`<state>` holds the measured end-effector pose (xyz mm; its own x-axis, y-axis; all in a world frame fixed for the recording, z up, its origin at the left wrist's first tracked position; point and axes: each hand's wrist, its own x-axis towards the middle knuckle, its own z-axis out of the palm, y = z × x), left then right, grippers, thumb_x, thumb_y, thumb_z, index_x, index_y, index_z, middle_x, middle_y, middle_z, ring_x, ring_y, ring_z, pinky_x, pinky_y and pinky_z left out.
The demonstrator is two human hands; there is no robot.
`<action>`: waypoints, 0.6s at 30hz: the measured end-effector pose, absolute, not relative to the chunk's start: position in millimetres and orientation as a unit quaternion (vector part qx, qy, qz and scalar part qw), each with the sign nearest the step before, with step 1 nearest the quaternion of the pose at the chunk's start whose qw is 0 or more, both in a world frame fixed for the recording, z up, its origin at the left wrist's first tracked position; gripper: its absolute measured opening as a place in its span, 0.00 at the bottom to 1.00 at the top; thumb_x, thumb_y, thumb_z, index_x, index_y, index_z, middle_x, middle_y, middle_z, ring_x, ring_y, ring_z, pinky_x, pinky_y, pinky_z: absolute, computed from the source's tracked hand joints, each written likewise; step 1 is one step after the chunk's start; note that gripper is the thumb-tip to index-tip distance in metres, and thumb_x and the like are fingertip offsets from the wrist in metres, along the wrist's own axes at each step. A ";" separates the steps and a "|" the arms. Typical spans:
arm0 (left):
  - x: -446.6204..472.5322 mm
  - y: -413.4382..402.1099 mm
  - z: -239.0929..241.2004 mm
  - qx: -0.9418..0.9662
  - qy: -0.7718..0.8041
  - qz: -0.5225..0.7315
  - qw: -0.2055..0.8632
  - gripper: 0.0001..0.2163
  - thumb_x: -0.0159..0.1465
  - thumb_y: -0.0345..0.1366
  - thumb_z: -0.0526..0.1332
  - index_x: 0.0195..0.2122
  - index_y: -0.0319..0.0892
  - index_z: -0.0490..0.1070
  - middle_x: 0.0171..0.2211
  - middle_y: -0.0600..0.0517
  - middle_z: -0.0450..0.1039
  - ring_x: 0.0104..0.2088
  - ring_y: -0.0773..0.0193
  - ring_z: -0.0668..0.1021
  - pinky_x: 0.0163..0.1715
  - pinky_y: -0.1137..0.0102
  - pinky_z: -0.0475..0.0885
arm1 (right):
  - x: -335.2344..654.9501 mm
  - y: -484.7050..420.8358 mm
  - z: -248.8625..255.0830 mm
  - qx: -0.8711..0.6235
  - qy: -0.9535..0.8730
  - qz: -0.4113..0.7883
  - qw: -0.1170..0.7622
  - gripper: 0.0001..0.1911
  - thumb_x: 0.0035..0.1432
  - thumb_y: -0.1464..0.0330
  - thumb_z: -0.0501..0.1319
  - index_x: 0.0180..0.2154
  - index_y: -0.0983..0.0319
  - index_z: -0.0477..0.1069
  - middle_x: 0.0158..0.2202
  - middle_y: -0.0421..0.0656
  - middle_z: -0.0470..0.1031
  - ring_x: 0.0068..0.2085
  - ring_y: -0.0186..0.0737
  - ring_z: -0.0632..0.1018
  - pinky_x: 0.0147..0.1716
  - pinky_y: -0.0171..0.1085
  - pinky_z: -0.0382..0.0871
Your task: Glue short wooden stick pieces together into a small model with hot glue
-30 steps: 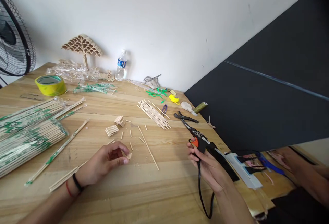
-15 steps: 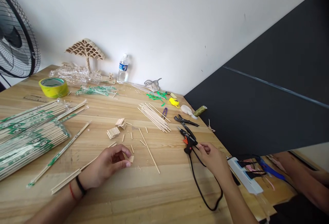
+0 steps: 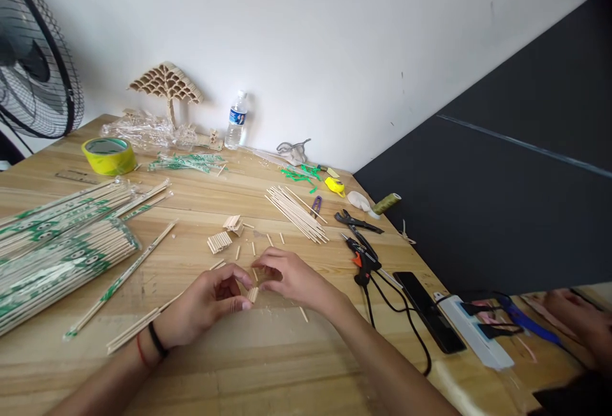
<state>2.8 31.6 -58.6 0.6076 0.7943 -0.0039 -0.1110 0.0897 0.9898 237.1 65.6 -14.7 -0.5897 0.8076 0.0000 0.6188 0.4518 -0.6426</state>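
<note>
Green print on the chopstick wrappers (image 3: 57, 257) at far L is showing, too small to read. The water bottle (image 3: 236, 120) label is blue, text unreadable. My left hand (image 3: 210, 304) and right hand (image 3: 291, 279), fingers curled, are both pinching a small pale stick block (image 3: 253, 294) low over the table (image 3: 287, 365), center front. My fingertips are hiding most of it. The glue gun (image 3: 361, 257) is lying to the R.
</note>
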 end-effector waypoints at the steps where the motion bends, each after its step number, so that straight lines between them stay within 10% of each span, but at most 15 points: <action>1: 3.0 31.6 -58.3 0.584 0.291 0.333 0.681 0.15 0.65 0.45 0.69 0.45 0.42 0.73 0.32 0.57 0.68 0.31 0.68 0.67 0.31 0.72 0.60 | 236.9 66.9 -16.5 -0.426 -0.837 0.307 0.153 0.16 0.55 0.81 0.71 0.44 0.60 0.80 0.43 0.44 0.79 0.41 0.41 0.79 0.43 0.38 0.73; 18: 3.9 30.5 -54.3 0.612 0.325 0.336 0.638 0.14 0.67 0.45 0.68 0.47 0.42 0.72 0.29 0.57 0.68 0.30 0.67 0.69 0.30 0.72 0.64 | 232.0 71.3 -26.4 -0.491 -0.759 0.365 0.223 0.15 0.49 0.82 0.72 0.39 0.62 0.81 0.37 0.41 0.78 0.33 0.35 0.77 0.36 0.36 0.73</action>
